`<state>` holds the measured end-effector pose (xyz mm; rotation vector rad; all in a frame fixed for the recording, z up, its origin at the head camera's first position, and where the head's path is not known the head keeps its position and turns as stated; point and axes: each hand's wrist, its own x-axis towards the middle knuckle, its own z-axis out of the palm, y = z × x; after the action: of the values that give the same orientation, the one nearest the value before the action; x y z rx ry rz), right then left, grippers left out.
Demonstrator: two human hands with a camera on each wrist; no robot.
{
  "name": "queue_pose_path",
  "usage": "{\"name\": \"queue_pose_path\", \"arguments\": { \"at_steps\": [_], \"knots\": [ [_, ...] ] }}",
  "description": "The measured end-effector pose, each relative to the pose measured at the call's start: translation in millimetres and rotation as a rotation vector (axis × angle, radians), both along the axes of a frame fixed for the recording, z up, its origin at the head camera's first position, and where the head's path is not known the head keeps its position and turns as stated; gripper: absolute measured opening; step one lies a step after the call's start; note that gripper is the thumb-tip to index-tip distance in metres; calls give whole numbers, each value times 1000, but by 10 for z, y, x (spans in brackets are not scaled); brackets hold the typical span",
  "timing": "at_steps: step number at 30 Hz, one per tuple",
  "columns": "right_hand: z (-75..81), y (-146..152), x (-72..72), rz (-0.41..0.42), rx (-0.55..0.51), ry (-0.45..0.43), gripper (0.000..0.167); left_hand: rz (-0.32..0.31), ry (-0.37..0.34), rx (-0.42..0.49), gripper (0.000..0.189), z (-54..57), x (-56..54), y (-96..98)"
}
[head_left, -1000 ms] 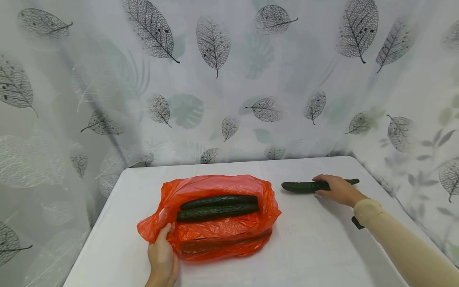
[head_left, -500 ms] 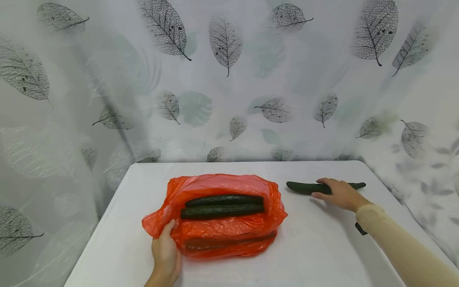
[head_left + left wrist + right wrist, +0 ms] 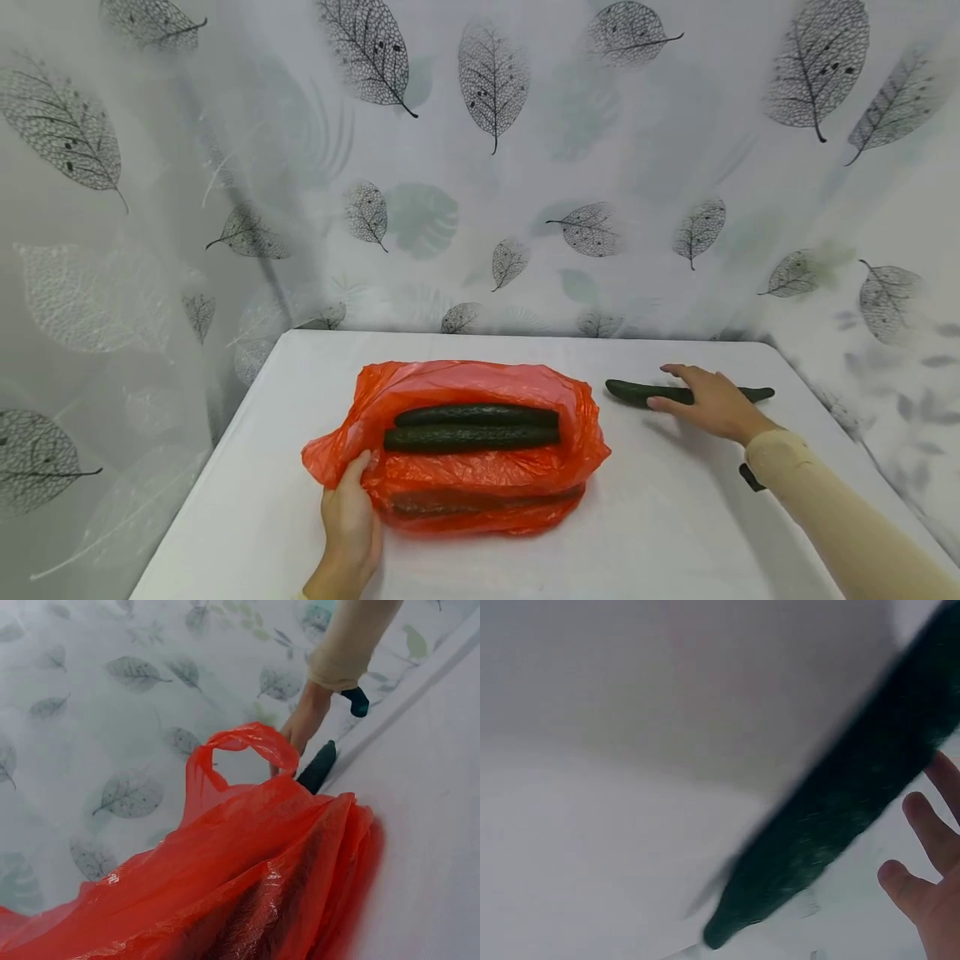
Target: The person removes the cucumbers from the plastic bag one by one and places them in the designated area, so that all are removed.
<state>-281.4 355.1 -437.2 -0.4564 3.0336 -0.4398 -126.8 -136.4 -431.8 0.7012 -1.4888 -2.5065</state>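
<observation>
While left fingers pinch the bag, right fingers splay over a cucumber, table edge nearby.

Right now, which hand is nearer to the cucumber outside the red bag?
The right hand: it is at the cucumber, covering part of it in the head view. The left hand grips the left end of the red bag, which lies between it and that cucumber.

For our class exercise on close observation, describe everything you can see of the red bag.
The red bag looks like thin, shiny, crinkled plastic, partly see-through, with a loop handle. It lies on the white table, mouth open, showing two dark green cucumbers side by side; a long dark shape shows through its front. The left hand grips its left end.
</observation>
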Motion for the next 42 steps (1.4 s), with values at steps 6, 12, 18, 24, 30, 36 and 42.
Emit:
{"name": "queue_pose_path", "arguments": {
  "at_steps": [6,12,18,24,30,36,42],
  "knots": [
    [280,-451,20,54,-116,111,77,-7,9,-9,41,21,-5,10],
    [632,-1100,180,195,-221,205,72,-15,30,-1,40,18,0,16],
    [847,-1613,405,294,-281,193,77,-20,29,-5,39,16,4,13],
    [934,-1981,587,315,-397,95,80,-27,39,-2,38,9,11,24],
    [900,-2280,648,308,-642,-107,70,-48,44,-11,40,-1,23,25],
    [734,-2481,688,219,-705,-291,64,-60,14,-19,44,-8,36,21],
    [555,-2611,722,244,-755,-390,50,-51,6,-29,42,-13,43,24]
  ]
}}
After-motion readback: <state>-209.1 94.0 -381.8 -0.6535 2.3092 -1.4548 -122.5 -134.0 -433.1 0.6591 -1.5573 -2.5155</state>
